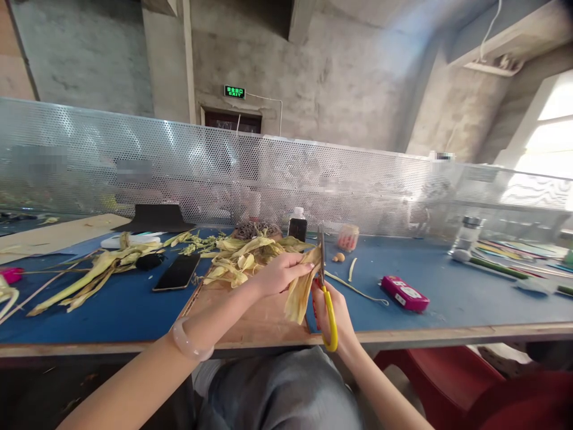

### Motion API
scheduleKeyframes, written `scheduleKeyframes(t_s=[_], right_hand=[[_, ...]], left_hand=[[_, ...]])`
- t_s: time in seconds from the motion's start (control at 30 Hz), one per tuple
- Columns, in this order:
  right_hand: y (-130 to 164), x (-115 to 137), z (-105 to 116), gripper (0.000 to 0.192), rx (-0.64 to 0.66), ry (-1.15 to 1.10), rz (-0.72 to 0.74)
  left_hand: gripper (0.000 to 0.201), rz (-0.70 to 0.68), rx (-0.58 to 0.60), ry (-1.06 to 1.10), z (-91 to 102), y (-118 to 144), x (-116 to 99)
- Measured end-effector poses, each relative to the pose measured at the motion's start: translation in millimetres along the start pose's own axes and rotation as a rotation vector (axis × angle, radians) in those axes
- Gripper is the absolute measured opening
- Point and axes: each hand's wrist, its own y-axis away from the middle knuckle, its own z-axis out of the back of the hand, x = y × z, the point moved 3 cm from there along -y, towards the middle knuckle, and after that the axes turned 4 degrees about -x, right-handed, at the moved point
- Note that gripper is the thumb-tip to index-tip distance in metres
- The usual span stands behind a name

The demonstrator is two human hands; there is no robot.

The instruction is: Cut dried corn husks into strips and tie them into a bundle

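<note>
My left hand (284,273) is closed on a dry, yellowish-brown corn husk (299,298), whose wide end hangs down over the table's front. In my right hand (335,310) is a pair of scissors (330,316) with yellow handles, blades pointing up and away from me. The blades stand right beside the husk's edge; whether they touch it I cannot tell. Beyond my left hand a heap of dry husks (242,260) lies on a brown board (250,322).
Left of the board lie a black phone (178,272) and long dry stalks (98,272). A dark bottle (297,225), a small jar (348,237) and a magenta box (404,293) stand around the right side. A perforated metal screen (358,185) closes off the back.
</note>
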Motion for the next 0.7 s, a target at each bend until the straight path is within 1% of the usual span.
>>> scheduleKeyframes(t_s=[0.13,0.23,0.33,0.5,0.6,0.7], right_hand=[[0.1,-6.7,0.9,0.037,-0.04,0.01,0.004],[-2.3,-5.1,0.2,0.036,-0.008,-0.006,0.01],[-4.1,-3.5,0.2,0.036,0.014,-0.008,-0.004],[-2.2,-7.2,0.3,0.04,-0.045,0.011,-0.014],[-1.7,-6.6,-1.6,0.041,-0.045,0.007,-0.015],[-3.6,-1.1,-4.6,0.039,-0.016,0.001,-0.017]], left_hand=[[0.028,0.035,0.02,-0.03,-2.3,0.3,-4.0],[0.028,0.05,0.05,-0.04,-1.4,-0.1,-7.0],[0.03,0.026,0.071,-0.081,1.7,-1.1,-8.8],[0.033,-0.028,0.09,-0.155,6.9,-1.1,-11.4],[0.032,-0.028,0.119,-0.146,9.1,0.7,-11.2],[0.032,-0.016,0.124,-0.14,11.5,2.6,-9.3]])
